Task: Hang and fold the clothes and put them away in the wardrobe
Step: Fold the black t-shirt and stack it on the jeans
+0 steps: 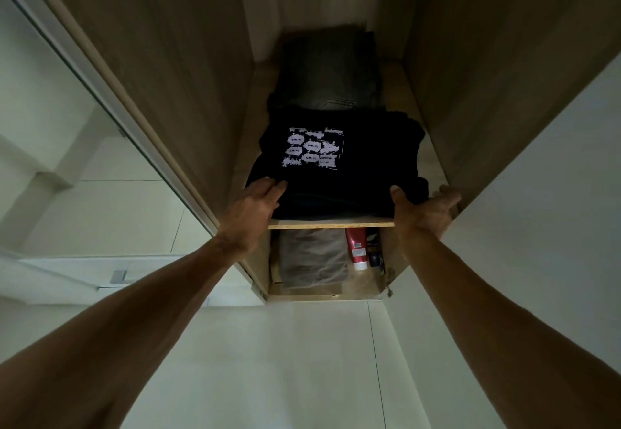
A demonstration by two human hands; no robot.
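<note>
Wood shelf (pixel 331 224) edge comes nearest. On it lies the black T-shirt (pixel 336 173). The left hand (pixel 258 203) at its 8 o'clock rests relaxed fingers on the corner, and the right hand (pixel 423 210) at 4 is spread alongside. An uneven push could skew the fold or ruck it against the grey garment (pixel 329 72) at 12.

Single head view, wide-angle, worn on the person. Faces forward and down, straight into a narrow wardrobe (pixel 174 76) bay. Near, at arm's reach. Shelf (pixel 331 225) edge sits mid-frame, its top seen from above, and the compartment beneath is also in sight. Forearms run in from both bottom corners and converge on left hand (pixel 258 203) and right hand (pixel 423 208) at the shelf front. Lens splays the wardrobe sides out toward the top corners. Left edge takes in a pale door (pixel 50 160), bottom middle a white panel (pixel 285 361).
</note>
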